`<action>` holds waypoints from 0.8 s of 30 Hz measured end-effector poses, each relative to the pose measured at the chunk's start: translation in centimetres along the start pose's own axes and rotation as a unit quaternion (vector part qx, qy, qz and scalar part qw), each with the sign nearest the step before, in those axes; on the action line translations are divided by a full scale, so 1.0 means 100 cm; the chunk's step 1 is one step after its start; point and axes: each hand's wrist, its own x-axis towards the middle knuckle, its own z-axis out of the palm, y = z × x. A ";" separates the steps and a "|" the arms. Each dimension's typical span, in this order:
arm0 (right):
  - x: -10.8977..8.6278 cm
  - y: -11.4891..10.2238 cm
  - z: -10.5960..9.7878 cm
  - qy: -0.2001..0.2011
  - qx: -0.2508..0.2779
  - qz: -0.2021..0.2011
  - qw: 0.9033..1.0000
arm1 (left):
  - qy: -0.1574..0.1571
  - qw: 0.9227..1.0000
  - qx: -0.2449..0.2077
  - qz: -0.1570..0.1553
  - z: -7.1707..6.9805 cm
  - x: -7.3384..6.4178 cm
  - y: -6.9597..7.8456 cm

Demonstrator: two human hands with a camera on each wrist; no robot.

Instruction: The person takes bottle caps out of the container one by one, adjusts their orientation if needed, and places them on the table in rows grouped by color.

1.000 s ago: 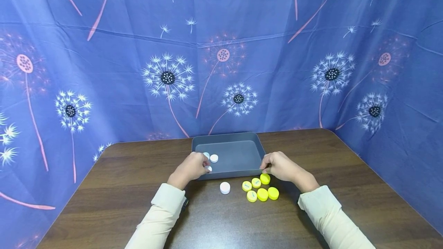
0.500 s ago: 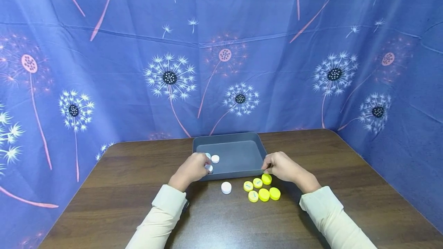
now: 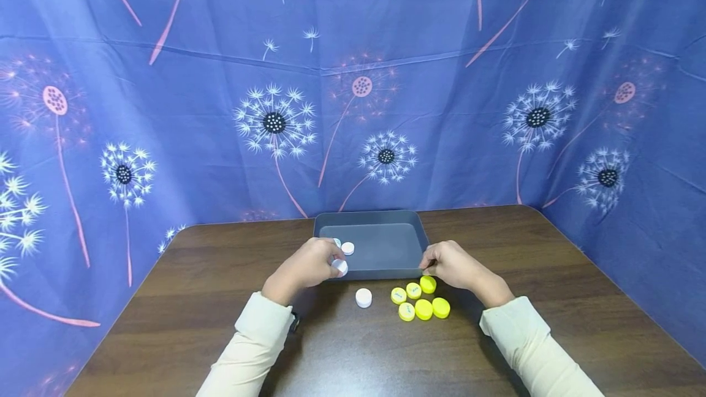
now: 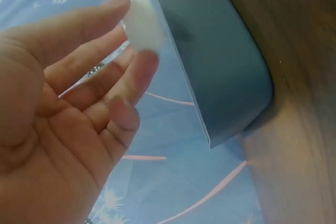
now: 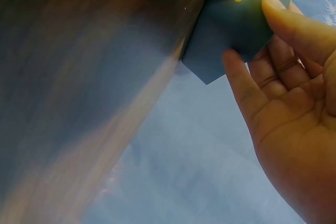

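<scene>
My left hand (image 3: 306, 264) pinches a white cap (image 3: 340, 268) between thumb and fingertips, over the near-left part of the grey tray (image 3: 380, 274). In the left wrist view the held cap (image 4: 143, 22) is beside the tray's rim, the other fingers loosely bent. Two more white caps lie inside the tray at its left: one (image 3: 347, 249) shows whole, the other (image 3: 337, 242) is partly behind my hand. At the near-right corner, my right hand (image 3: 455, 265) grips the tray's wall; in the right wrist view thumb and fingers close on the wall (image 5: 220, 38).
A single white cap (image 3: 363, 298) sits on the wooden table (image 3: 331, 354) in front of the tray. To its right, several yellow caps (image 3: 423, 309) stand in two rows by the right hand. A blue dandelion-print cloth (image 3: 209, 109) hangs behind the table.
My left hand has drawn slightly up and right with the white cap, which now shows more of its face. The right hand stays at the tray's corner. The head view has shifted a little.
</scene>
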 end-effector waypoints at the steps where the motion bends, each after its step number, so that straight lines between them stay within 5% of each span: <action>1: 0.000 0.000 0.000 0.000 -0.001 0.000 1.000 | -0.006 1.000 -0.003 0.003 -0.001 0.000 0.002; 11: -0.001 0.001 -0.001 0.004 -0.005 -0.004 1.000 | -0.033 0.999 0.034 0.020 0.002 -0.004 0.015; 24: 0.000 0.003 0.000 0.001 -0.001 -0.007 1.000 | -0.080 0.990 0.115 -0.030 0.024 -0.007 0.034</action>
